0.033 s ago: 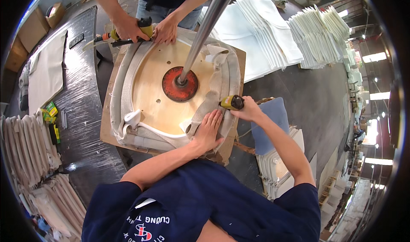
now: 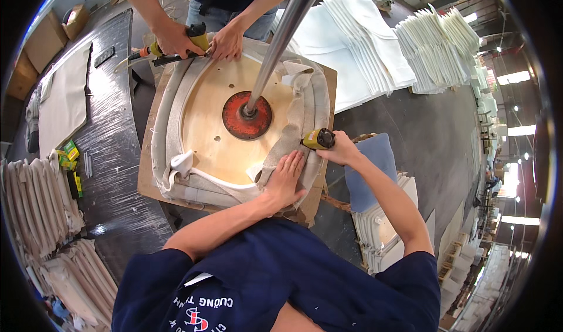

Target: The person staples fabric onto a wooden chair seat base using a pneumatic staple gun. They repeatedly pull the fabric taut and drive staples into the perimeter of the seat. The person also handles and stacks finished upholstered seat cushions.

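A padded seat with a wooden base panel [image 2: 202, 118] and beige fabric folded over its rim lies in front of me. A metal rod with a round red plate [image 2: 234, 116] presses on its middle. My left hand [image 2: 285, 179] lies flat on the folded fabric [image 2: 284, 147] at the near right side, fingers stretched out. My right hand [image 2: 343, 150] grips a yellow and black staple gun [image 2: 318, 139], its nose against the fabric edge just beyond my left fingertips. Across the seat, a co-worker's hand [image 2: 177, 39] holds another staple gun [image 2: 198, 36], while their other hand [image 2: 227, 40] presses the far rim.
A square board [image 2: 151, 192] lies under the seat. White padding sheets [image 2: 358, 50] are stacked at the back right. A blue cushion [image 2: 372, 170] tops a pile by my right arm. Stacked beige pieces [image 2: 38, 206] and small green and yellow boxes [image 2: 69, 153] are at the left.
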### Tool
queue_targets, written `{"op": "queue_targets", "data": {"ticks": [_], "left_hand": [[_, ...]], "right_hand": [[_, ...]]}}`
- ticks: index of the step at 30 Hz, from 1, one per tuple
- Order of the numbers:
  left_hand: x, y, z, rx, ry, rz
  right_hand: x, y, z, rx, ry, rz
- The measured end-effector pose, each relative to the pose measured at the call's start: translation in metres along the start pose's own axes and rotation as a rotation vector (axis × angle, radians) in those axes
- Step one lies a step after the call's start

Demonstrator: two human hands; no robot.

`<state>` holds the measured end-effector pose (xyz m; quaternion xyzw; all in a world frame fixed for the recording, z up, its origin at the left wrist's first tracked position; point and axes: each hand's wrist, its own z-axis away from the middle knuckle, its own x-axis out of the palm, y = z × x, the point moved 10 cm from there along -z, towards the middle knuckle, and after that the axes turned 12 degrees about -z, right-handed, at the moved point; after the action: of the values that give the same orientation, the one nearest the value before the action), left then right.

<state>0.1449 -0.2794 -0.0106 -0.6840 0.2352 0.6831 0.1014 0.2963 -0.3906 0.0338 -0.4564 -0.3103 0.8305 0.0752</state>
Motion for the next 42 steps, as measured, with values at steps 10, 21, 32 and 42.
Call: {"op": "queue_targets", "data": {"ticks": [10,21,32,42], "left_hand": [[-0.003,-0.012,0.037,0.018,-0.161,-0.101],[-0.010,-0.034,0.049,-0.045,-0.106,0.053],[-0.031,-0.071,0.074,-0.072,-0.017,0.220],[-0.045,-0.069,0.078,-0.079,-0.019,0.224]], "right_hand": [[0.012,-0.036,0.044,-0.091,0.078,0.012],[0.047,-0.023,0.053,0.080,0.031,0.033],[0.061,-0.052,0.070,0.076,-0.009,0.050],[0.075,-0.074,0.093,0.057,0.008,0.005]]}}
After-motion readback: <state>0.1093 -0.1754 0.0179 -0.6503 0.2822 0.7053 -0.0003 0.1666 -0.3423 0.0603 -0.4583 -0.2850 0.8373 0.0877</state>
